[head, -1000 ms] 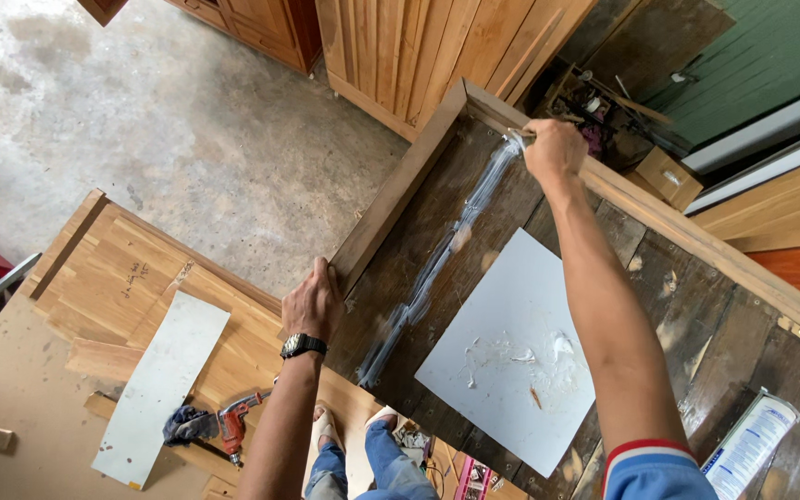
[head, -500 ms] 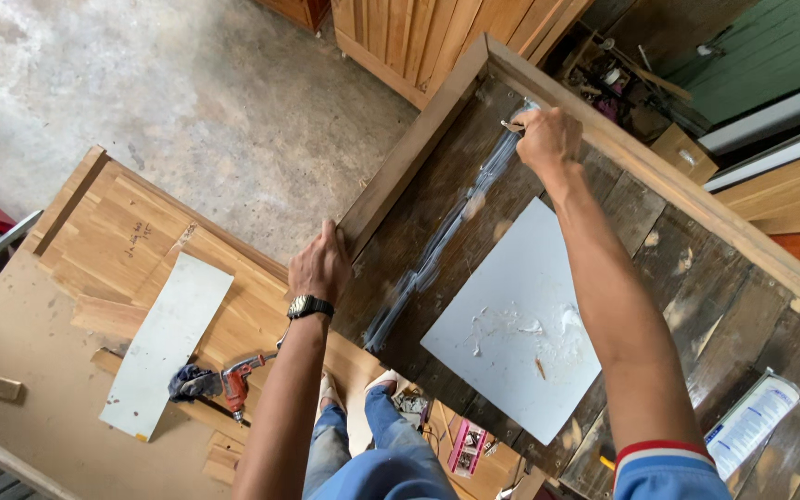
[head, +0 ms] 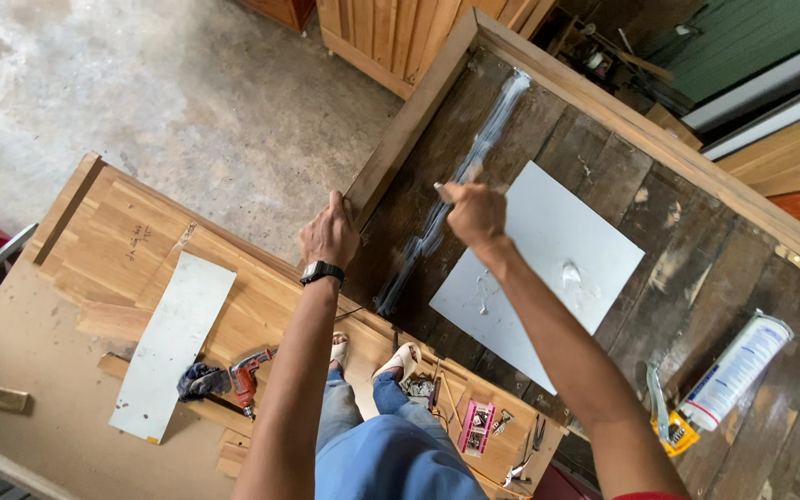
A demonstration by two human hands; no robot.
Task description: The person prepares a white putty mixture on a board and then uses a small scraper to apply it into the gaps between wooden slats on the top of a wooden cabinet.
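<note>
- Right now I am looking down on a dark wooden panel (head: 696, 278) with a raised frame, lying flat in front of me.
- My left hand (head: 329, 233) is curling shut over the near frame rail (head: 398, 130), gripping its edge and steadying the piece; there is a black wristwatch (head: 322, 272) on that wrist.
- My right hand (head: 476, 215) is closing around a small tool, probably a spreader, though I cannot tell its kind, and its tip is touching a glossy, pale adhesive streak (head: 456, 190).
- That streak is running along the dark boards just inside the rail, from the far corner down to a point below my hand.
- Judging by the sheen, the bead is already laid along its whole length; the hand is sitting about midway, so I am judging that part of the smoothing is left.
- A pale grey sheet (head: 548, 268) is lying on the panel just beside the streak, with a few wet smears on it.
- A caulking gun with a white tube (head: 729, 375) is resting on the boards, well apart from both hands.
- On the lighter board by my legs, a red drill (head: 244, 378) and a white strip (head: 173, 343) are lying untouched.
</note>
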